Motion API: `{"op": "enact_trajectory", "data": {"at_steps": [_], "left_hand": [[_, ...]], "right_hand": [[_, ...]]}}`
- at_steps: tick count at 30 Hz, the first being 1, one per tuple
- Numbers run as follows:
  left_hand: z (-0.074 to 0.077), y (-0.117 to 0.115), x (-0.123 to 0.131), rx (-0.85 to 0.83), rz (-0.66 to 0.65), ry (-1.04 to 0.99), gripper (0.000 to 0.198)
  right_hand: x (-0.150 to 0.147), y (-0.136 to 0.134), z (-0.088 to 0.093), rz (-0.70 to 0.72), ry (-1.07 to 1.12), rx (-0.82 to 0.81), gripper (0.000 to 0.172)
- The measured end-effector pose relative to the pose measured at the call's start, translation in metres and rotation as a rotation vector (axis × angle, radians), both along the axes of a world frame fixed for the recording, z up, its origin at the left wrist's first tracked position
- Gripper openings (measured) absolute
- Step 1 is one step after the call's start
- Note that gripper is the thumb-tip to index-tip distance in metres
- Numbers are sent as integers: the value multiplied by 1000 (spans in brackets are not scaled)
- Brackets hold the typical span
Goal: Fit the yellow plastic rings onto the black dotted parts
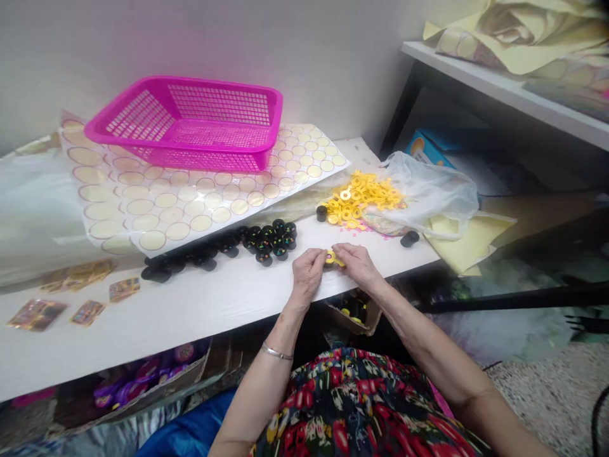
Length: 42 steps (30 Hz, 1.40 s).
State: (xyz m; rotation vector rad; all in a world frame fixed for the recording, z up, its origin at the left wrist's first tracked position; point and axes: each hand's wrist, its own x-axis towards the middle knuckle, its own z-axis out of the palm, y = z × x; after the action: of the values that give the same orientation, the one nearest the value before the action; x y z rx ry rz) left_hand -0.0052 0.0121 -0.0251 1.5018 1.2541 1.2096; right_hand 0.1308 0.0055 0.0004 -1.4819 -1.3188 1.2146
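Near the front edge of the white table, my left hand (307, 274) is closed in a pinch on a small yellow ring-shaped piece (330, 257), which seems to sit on a dark round part below. My right hand (358, 265) meets it from the other side, its fingertips pinched on a bit of yellow at the ring's edge. Just beyond my hands lies a heap of yellow ring pieces (364, 197) with tiny pink discs (354, 231) scattered in front. Black round caps with coloured specks (271, 240) stand grouped to the left. Single black caps flank the heap.
A pink basket (266, 158) rests on sheets of round stickers (200, 223). Small printed cards (124, 289) lie at the left. A clear plastic bag (440, 190) and yellow paper (469, 241) are at the right. Boxes of purple toys (147, 371) and black-yellow parts (354, 308) stand below.
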Motion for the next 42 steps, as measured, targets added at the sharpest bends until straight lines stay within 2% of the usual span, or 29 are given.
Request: {"op": "enact_trajectory", "data": {"at_steps": [3,10,13,19,23,29,36,39,42], "left_hand": [[0,0,0,-39,5,-23,26],[2,0,8,-278,82,-180,29],[2,0,12,-250,115,-145,31],[-1,-2,17,-235,143,-126,29],[-3,-1,20,-263,192,-158,26],[1,-1,18,-322,167,-202,26],[7,4,12,-428,88,-318,29],[8,13,6,-494,12,-233,31],[7,20,3,-493,-18,-103,36]], "right_hand": [[-4,1,-3,-56,64,-61,37],[-7,0,-1,-27,-79,11,28],[-9,-2,0,-58,14,-57,29],[-15,-2,-1,-160,333,-249,26],[-18,1,-1,-213,382,-270,22],[-16,-1,-4,-206,445,-298,26],[-6,2,7,-6,415,-311,40],[-7,6,13,-14,374,-358,39],[-8,10,16,-29,364,-378,34]]}}
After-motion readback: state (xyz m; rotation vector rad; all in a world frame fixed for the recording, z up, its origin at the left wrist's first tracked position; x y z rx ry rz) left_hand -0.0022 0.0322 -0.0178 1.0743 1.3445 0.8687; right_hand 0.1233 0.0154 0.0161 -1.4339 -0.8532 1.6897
